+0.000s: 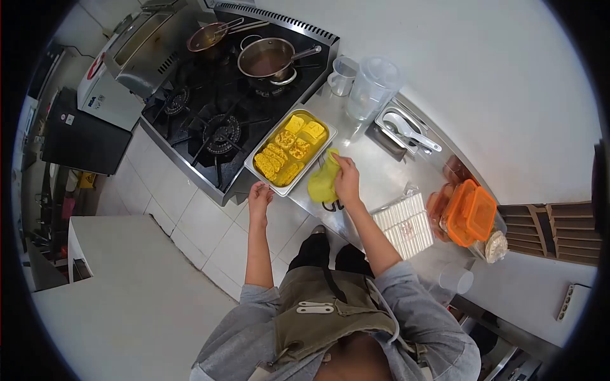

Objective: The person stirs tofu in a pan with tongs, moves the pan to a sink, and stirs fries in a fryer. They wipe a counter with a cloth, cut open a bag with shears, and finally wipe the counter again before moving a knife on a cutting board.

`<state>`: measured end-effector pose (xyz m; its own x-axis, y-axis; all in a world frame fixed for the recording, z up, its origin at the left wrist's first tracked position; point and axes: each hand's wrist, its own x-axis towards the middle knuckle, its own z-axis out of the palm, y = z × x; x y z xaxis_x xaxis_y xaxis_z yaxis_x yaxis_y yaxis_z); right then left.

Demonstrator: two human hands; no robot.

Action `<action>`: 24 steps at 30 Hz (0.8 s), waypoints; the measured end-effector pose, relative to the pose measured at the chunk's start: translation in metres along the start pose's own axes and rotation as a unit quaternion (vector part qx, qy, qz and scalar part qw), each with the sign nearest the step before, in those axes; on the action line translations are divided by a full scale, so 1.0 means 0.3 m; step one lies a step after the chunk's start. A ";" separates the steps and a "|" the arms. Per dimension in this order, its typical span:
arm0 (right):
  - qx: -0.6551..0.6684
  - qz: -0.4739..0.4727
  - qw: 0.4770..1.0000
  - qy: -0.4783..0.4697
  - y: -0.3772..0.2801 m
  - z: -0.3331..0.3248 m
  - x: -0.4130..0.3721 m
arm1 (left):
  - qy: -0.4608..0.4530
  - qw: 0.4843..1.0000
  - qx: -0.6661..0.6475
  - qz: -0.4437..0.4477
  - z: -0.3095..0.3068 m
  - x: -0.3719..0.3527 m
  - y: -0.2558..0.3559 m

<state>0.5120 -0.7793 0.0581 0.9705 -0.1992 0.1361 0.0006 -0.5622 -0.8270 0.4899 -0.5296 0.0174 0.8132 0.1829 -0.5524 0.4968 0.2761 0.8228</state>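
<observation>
A rectangular steel food pan point(311, 170) lies between the stove and the steel counter, holding yellow, crusted pieces of food point(272, 160) in yellow liquid. My left hand point(258, 198) is at the pan's near left corner, fingers curled against its rim; their undersides are hidden. Bunched in the closed fingers of my right hand point(346, 181) is a yellow-green cloth point(324, 180), which hangs over the counter just right of the pan, close to its side.
The black gas stove point(219, 133) carries a steel pot point(267, 58) and a copper-coloured pan point(207, 38). Along the wall stand a clear pitcher point(375, 89), a measuring cup point(343, 76), a utensil tray point(387, 134) and orange containers point(471, 213). A wrapped white package point(404, 227) lies nearer.
</observation>
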 end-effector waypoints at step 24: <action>-0.147 0.030 0.986 -0.071 0.141 0.096 0.414 | -0.010 0.998 -0.062 0.008 0.016 0.025 0.045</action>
<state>0.6394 -0.8046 0.0243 0.9906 -0.1364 -0.0041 -0.1080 -0.7648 -0.6352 0.5041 -0.5289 0.0252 0.8267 0.1698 -0.5364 0.4440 0.3886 0.8074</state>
